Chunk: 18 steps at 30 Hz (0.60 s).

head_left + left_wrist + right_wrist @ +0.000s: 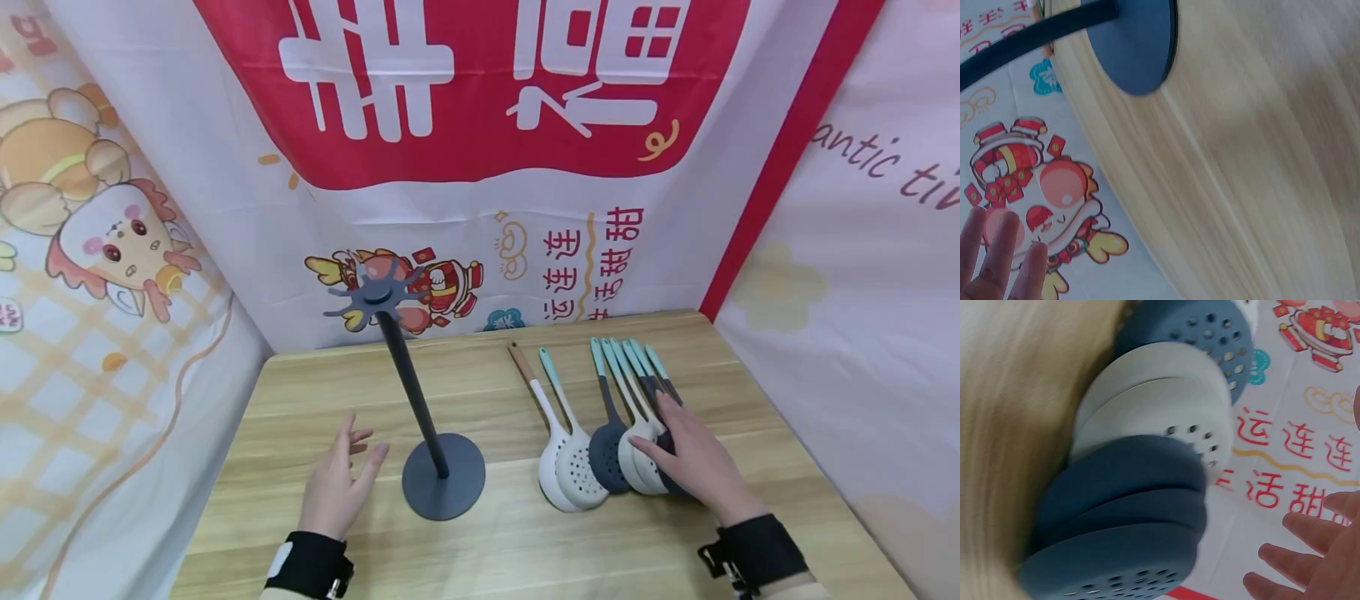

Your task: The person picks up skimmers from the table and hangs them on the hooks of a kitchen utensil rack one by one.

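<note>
My right hand [697, 458] is over the right end of a row of kitchen utensils, fingers spread. Under it are dark ladle and skimmer heads [1129, 556], partly hidden in the head view. Beside them lie overlapping white heads, the upper a skimmer [1160, 419], then a dark skimmer [606, 458]. Farther left are a white skimmer [581, 471] with a turquoise handle and a white utensil [550, 471] with a brown-ended handle, its bowl partly covered. Left of the dark utensil stand [442, 496], my left hand [337, 487] hovers with loosely extended fingers, holding nothing.
The stand's upright pole [408, 383] carries a ring of hooks [377, 292] at its top. The wooden table [510, 554] meets a printed cloth backdrop [450, 208] at the back, with more cloth hanging at both sides.
</note>
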Motion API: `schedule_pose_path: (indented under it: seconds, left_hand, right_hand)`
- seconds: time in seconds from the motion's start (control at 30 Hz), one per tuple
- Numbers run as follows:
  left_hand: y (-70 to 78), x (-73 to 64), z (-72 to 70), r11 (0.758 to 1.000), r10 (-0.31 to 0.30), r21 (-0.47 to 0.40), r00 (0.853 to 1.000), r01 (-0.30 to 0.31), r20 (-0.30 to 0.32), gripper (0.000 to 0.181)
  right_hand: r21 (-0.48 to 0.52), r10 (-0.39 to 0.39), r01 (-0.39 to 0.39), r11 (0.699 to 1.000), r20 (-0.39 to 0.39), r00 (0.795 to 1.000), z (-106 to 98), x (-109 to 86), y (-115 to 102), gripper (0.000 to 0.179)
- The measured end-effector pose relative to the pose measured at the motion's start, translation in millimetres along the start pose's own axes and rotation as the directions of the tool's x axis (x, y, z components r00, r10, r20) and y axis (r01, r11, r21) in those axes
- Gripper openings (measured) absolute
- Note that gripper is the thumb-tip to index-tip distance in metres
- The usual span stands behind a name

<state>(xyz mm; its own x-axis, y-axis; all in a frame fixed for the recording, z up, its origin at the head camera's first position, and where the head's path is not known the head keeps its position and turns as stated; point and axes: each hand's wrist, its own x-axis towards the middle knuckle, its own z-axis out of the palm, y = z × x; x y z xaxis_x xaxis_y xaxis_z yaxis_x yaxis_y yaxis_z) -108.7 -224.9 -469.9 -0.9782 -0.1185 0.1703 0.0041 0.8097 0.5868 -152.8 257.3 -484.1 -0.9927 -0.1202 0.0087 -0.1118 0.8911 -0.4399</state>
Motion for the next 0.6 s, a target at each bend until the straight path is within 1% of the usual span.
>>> schedule_pose_path:
  seconds: [0.13, 0.3, 0.47, 0.6]
  left_hand:
    - [3.1, -3.1, 8.6, 0.999, 0.002, -0.052, 1.0, -0.001, 0.023, 0.077]
    - [7.0, -5.4, 15.8, 0.995, 0.011, -0.101, 1.0, -0.008, 0.023, 0.074]
    - [10.4, -4.0, 17.5, 0.993, 0.041, -0.111, 0.999, -0.041, 0.002, 0.069]
    - [11.6, -3.6, 17.8, 0.992, 0.035, -0.123, 0.999, -0.035, -0.001, 0.069]
  right_hand:
    - [-0.002, 0.006, -0.006, 1.0, -0.018, 1.0, 4.9, -1.5, 10.7, 0.097]
    - [0.027, 0.027, -0.026, 0.999, -0.037, 0.999, 11.4, -4.9, 24.7, 0.095]
    - [0.046, 0.071, -0.07, 0.996, -0.032, 0.997, 15.6, -7.7, 36.3, 0.093]
    - [0.047, 0.102, -0.101, 0.994, -0.029, 0.994, 19.4, -10.6, 44.1, 0.094]
